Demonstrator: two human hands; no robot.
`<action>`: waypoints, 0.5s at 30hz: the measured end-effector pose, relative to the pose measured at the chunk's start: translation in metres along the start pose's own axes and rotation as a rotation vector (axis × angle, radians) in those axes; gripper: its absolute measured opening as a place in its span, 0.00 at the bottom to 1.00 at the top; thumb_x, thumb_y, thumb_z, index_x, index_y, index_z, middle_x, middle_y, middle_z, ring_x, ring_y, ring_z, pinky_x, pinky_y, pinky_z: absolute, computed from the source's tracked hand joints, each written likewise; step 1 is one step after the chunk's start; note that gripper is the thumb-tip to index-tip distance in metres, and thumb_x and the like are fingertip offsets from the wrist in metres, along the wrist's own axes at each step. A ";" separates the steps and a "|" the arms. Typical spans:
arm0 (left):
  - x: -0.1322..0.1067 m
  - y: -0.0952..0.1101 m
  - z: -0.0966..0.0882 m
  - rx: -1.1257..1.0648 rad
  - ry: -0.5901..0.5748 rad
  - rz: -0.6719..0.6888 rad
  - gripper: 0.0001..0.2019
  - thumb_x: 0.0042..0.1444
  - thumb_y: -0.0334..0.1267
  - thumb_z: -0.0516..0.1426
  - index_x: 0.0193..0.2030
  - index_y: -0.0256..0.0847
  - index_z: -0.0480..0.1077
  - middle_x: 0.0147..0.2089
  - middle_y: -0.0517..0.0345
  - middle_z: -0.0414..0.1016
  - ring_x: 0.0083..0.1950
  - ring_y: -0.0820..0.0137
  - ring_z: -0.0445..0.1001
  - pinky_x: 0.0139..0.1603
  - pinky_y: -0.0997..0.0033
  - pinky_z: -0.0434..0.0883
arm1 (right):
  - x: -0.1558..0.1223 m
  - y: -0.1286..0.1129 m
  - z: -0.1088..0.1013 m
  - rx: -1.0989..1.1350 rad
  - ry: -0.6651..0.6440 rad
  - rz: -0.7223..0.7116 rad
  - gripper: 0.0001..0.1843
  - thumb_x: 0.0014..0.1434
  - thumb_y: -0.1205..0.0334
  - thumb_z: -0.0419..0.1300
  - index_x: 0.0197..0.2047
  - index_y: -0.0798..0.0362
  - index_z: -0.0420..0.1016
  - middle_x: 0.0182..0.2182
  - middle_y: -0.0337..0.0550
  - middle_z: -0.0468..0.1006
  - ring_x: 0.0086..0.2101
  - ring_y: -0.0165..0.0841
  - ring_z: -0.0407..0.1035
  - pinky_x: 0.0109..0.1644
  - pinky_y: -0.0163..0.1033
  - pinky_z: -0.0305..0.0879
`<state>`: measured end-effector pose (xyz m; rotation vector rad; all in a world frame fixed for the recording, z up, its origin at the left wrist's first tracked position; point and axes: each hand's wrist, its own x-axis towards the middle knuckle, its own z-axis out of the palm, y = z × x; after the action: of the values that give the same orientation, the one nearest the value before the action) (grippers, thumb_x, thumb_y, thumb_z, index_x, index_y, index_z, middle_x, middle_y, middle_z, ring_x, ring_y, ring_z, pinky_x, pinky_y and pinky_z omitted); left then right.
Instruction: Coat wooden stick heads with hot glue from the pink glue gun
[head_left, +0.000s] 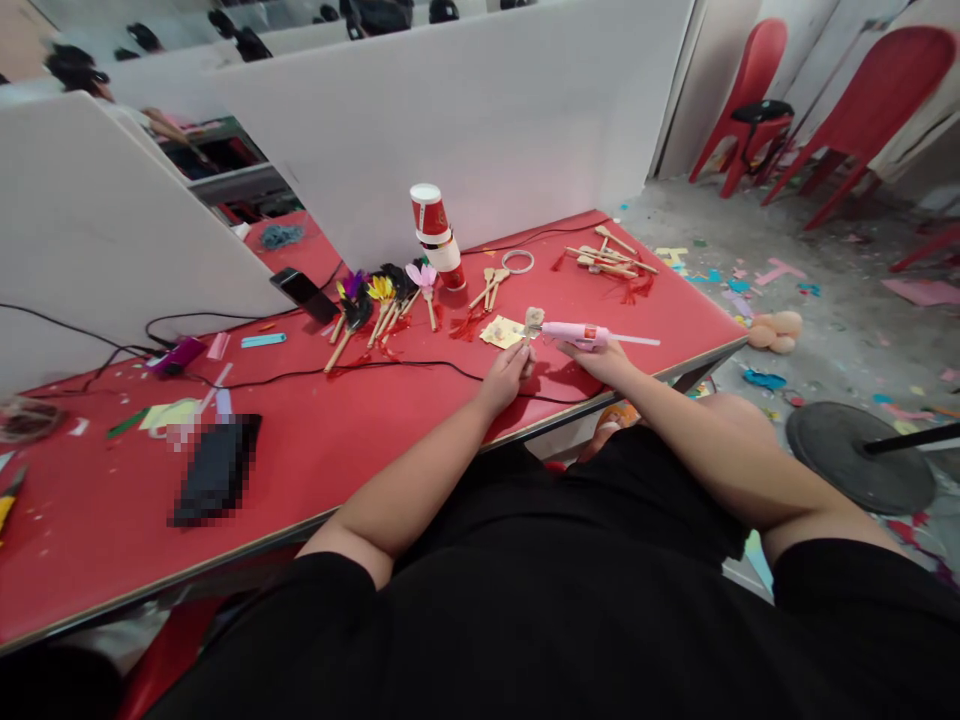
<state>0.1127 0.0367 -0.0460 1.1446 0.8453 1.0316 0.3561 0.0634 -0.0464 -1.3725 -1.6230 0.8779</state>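
My left hand is closed around a thin stick topped by a small beige, roughly square head. My right hand grips a pink hot glue gun, its nozzle pointing left at that head. A pale glue stick juts from the gun's back. Beneath and behind the left hand lies a yellowish paper piece with dried-looking blobs. Further back are wooden sticks with beige heads and red tassels. To their left rest sticks decorated with yellow petals and a pink flower.
Stacked red and white paper cups stand by the white partition. More tasselled sticks and a roll of tape lie at the back. A black cable crosses the red table. Paper scraps litter the floor.
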 end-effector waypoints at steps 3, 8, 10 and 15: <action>0.001 0.001 0.000 -0.013 0.007 -0.014 0.25 0.77 0.62 0.67 0.42 0.44 0.69 0.25 0.72 0.56 0.23 0.77 0.46 0.27 0.71 0.47 | -0.001 -0.003 -0.001 -0.058 -0.004 -0.017 0.21 0.63 0.37 0.77 0.45 0.46 0.86 0.36 0.44 0.89 0.38 0.44 0.81 0.42 0.45 0.74; 0.002 0.005 0.002 -0.043 0.025 -0.037 0.16 0.79 0.49 0.63 0.42 0.43 0.69 0.24 0.72 0.55 0.23 0.77 0.45 0.26 0.74 0.47 | -0.004 -0.008 -0.006 -0.142 -0.052 -0.055 0.14 0.68 0.44 0.71 0.43 0.44 0.77 0.34 0.41 0.83 0.35 0.42 0.79 0.39 0.44 0.69; 0.002 0.006 0.002 -0.058 0.047 -0.069 0.11 0.78 0.42 0.61 0.42 0.43 0.69 0.23 0.72 0.55 0.22 0.77 0.45 0.25 0.75 0.47 | -0.005 -0.011 -0.008 -0.133 -0.087 -0.071 0.11 0.66 0.49 0.69 0.45 0.44 0.75 0.32 0.39 0.82 0.33 0.39 0.76 0.38 0.44 0.68; 0.002 0.011 0.004 -0.066 0.072 -0.106 0.09 0.72 0.28 0.52 0.41 0.44 0.67 0.23 0.70 0.56 0.21 0.76 0.45 0.24 0.77 0.48 | -0.006 -0.017 -0.009 -0.110 -0.175 -0.100 0.16 0.63 0.44 0.70 0.44 0.46 0.77 0.33 0.40 0.82 0.33 0.38 0.74 0.39 0.43 0.68</action>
<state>0.1144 0.0383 -0.0346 1.0012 0.9129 1.0102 0.3580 0.0544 -0.0286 -1.3063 -1.8816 0.8811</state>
